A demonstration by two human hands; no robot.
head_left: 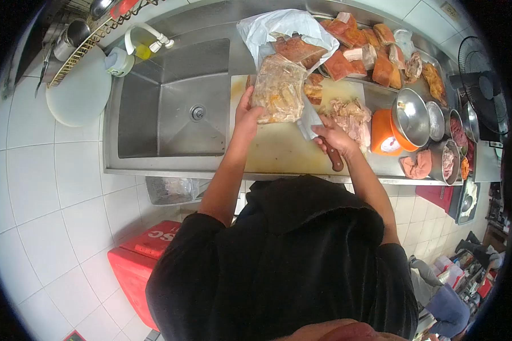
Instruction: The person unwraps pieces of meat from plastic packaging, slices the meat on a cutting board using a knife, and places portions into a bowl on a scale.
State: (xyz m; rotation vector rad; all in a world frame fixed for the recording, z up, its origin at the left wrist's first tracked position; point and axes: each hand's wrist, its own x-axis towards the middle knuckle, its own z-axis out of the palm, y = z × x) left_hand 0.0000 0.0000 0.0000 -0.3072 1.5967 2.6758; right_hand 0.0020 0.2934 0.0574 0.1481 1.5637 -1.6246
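And L arm (223, 184) reaches fwd across the counter's (153, 171) front edge, forearm bare, L hand (246, 116) gripping, thumb turned inward, fingertips partly hidden. R arm (371, 176) comes over the same edge, angled in twd the L, elbow bent; R hand (334, 136) closed w/ fingers curled. Both hands fwd of torso (313, 256), a gap btwn.

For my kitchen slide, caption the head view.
Left hand holds a meat slab at a cutting board; right hand grips a brown-handled knife.
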